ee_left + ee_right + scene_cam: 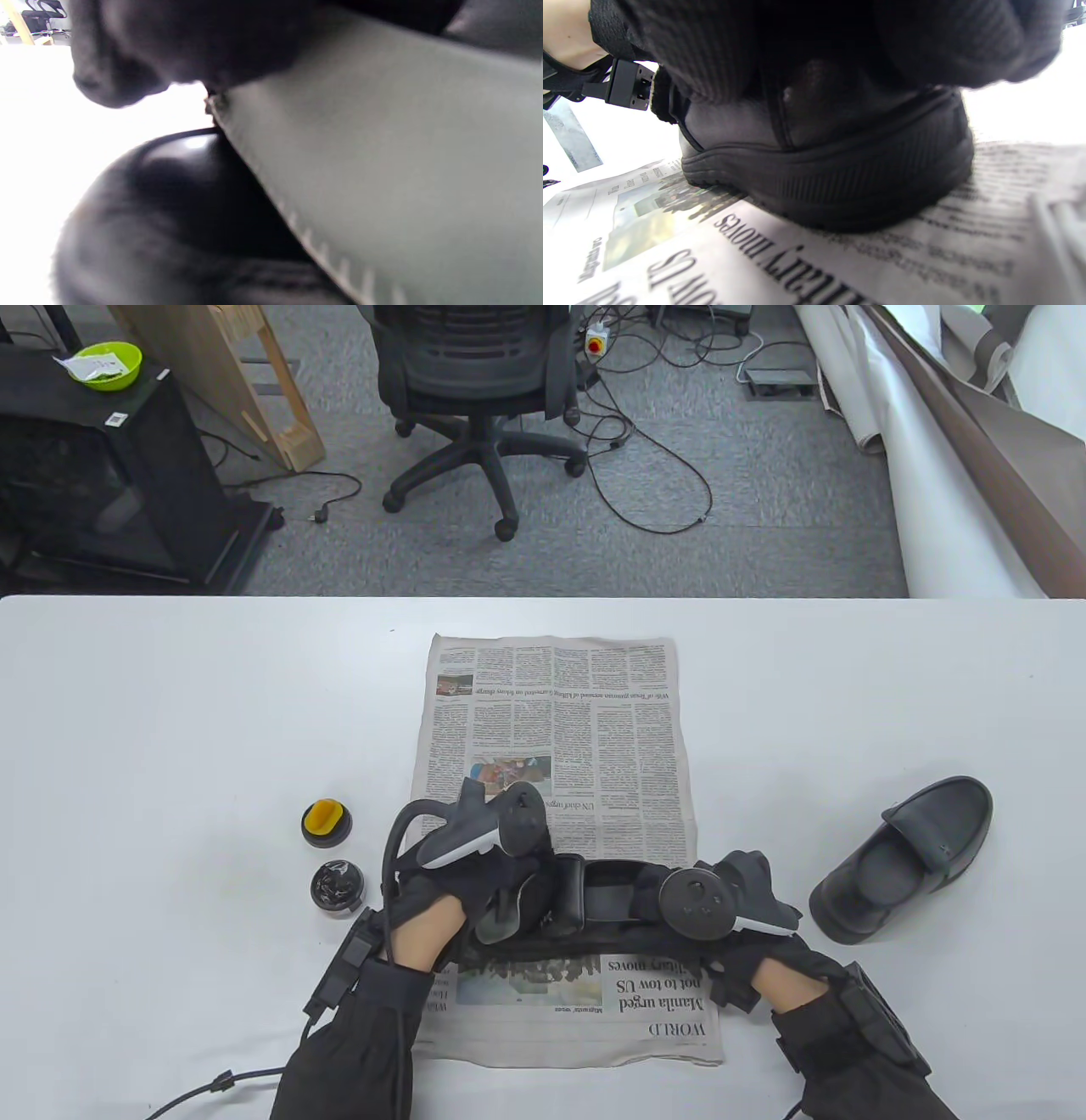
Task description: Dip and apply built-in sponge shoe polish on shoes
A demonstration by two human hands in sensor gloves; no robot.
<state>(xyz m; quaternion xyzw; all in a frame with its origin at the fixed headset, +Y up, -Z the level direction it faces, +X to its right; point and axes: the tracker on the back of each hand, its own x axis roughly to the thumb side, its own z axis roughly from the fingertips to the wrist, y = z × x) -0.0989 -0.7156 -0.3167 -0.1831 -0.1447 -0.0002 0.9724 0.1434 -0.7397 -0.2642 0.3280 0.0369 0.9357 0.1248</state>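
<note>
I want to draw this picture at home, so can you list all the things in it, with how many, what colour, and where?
Shoe on the newspaper: one, black, lying sideways between both hands.
Other shoe: one, black, on the table to the right.
Newspaper: one, grey-white, spread mid-table.
Polish tin: one, black, open, left of the paper.
Lid with sponge: one, black with yellow, just behind the tin.
Table: one, white.
Office chair: one, black, on the floor behind.
Green bowl: one, on a black cabinet, far left.
Left hand: black glove, grips the shoe.
Right hand: black glove, holds the shoe's other end.
</note>
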